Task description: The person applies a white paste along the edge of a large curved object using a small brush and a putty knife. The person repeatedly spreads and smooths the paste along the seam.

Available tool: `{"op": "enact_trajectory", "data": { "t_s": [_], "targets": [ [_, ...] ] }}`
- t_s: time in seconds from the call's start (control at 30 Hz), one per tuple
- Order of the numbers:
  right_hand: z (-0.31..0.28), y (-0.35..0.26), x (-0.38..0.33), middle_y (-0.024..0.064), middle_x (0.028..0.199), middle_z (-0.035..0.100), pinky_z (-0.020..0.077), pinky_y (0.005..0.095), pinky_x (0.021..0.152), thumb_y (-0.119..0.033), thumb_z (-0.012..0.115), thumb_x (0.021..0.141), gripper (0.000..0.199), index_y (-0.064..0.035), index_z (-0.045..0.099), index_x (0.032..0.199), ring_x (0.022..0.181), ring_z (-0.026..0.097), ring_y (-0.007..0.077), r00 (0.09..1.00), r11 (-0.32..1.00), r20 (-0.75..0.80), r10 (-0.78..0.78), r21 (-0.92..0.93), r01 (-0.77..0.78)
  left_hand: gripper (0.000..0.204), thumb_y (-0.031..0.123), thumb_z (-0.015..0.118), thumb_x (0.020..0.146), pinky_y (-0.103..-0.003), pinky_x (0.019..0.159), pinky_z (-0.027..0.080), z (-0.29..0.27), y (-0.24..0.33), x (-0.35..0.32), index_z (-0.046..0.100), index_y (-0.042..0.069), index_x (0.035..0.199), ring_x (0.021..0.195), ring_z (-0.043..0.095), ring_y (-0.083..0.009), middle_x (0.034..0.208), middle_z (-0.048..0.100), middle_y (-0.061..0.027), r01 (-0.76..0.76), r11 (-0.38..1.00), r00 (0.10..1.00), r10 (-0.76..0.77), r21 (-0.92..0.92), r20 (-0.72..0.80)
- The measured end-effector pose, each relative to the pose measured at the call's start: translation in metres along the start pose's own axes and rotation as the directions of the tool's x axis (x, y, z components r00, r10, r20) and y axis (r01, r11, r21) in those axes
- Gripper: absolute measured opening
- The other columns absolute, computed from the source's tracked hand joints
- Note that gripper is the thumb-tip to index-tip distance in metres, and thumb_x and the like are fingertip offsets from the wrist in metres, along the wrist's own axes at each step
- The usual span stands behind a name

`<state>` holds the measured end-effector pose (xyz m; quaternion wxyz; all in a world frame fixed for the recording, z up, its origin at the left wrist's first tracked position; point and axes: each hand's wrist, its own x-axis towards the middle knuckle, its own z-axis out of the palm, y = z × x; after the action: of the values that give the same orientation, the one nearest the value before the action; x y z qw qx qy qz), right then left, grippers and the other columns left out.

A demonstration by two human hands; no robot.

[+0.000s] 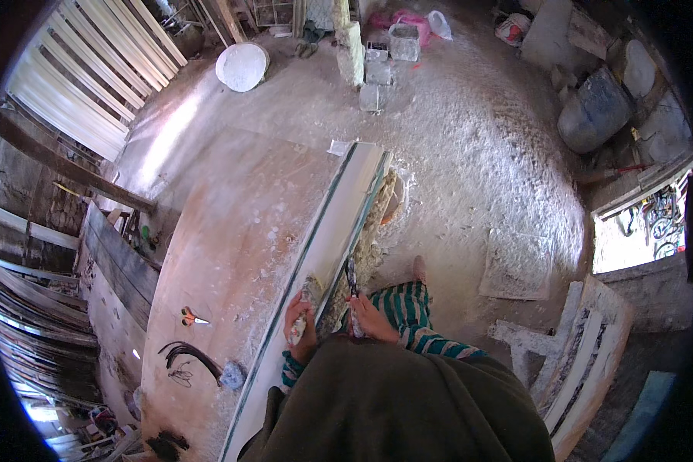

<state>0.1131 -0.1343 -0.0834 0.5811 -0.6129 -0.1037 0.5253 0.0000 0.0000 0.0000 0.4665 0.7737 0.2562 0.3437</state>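
A long white moulding strip (304, 266) with dark green edges runs across the work board (231, 200) in front of me. My left hand (299, 327) is closed round a pale, plaster-crusted tool (309, 291), whose kind I cannot make out, over the strip. Just right of it, my right hand (368, 317) grips a narrow tool with a dark, knife-like blade (351, 273) pointing away from me along the strip's right edge. Rough plaster crumbs (373, 250) cling below that edge.
Orange-handled scissors (192, 316), a bundle of dark strands (196, 356) and a greyish lump (232, 375) lie on the board. A round white tub (242, 66) stands on the floor beyond. Pale slats (77, 77) lean at far left; a barrel (597, 112) is at right.
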Motion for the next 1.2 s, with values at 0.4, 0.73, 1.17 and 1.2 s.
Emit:
{"op": "enact_trajectory", "data": {
  "t_s": [0.4, 0.73, 1.17, 1.2],
  "targets": [
    [0.023, -0.021, -0.01, 0.0072, 0.065, 0.045, 0.0409, 0.0305, 0.051, -0.035, 0.036, 0.096, 0.035, -0.0039, 0.05, 0.103, 0.055, 0.05, 0.0153, 0.961, 0.994, -0.263, -0.084, -0.083, 0.064, 0.015, -0.004, 0.056, 0.083, -0.037, 0.093, 0.04, -0.004, 0.009, 0.001, 0.059, -0.001, 0.097, 0.113, 0.05, -0.0304, 0.118, 0.053, -0.0221, -0.055, 0.998, 0.996, 0.056, -0.011, 0.073],
    [0.002, -0.05, 0.0, 0.0094, 0.064, 0.052, 0.0465, 0.0352, 0.047, -0.034, 0.037, 0.094, 0.032, -0.0038, 0.048, 0.1, 0.054, 0.055, 0.02, 0.941, 0.992, -0.318, -0.113, 0.024, 0.127, 0.013, -0.004, 0.057, 0.082, -0.037, 0.093, 0.039, -0.001, 0.008, 0.001, 0.061, -0.001, 0.094, 0.112, 0.051, -0.03, 0.114, 0.055, -0.0216, -0.047, 0.996, 0.998, 0.049, -0.082, 0.028],
    [-0.007, -0.067, -0.003, 0.0125, 0.066, 0.052, 0.0432, 0.0376, 0.057, -0.027, 0.044, 0.092, 0.038, -0.0078, 0.037, 0.124, 0.057, 0.052, 0.024, 0.842, 0.845, -0.352, -0.409, -0.494, 0.204, 0.011, -0.003, 0.057, 0.082, -0.036, 0.094, 0.039, -0.004, 0.005, 0.003, 0.061, 0.001, 0.091, 0.113, 0.051, -0.0293, 0.113, 0.056, -0.02, -0.042, 0.998, 0.998, 0.044, -0.054, 0.038],
    [-0.007, -0.071, -0.005, 0.0124, 0.066, 0.053, 0.0426, 0.0376, 0.056, -0.026, 0.045, 0.091, 0.039, -0.0088, 0.036, 0.125, 0.057, 0.052, 0.024, 0.838, 0.822, -0.334, -0.431, -0.53, 0.211, 0.011, -0.004, 0.057, 0.082, -0.036, 0.094, 0.039, -0.003, 0.005, 0.003, 0.061, 0.001, 0.091, 0.112, 0.051, -0.0294, 0.113, 0.056, -0.02, -0.044, 0.997, 0.999, 0.046, -0.066, 0.025]
  ]
}}
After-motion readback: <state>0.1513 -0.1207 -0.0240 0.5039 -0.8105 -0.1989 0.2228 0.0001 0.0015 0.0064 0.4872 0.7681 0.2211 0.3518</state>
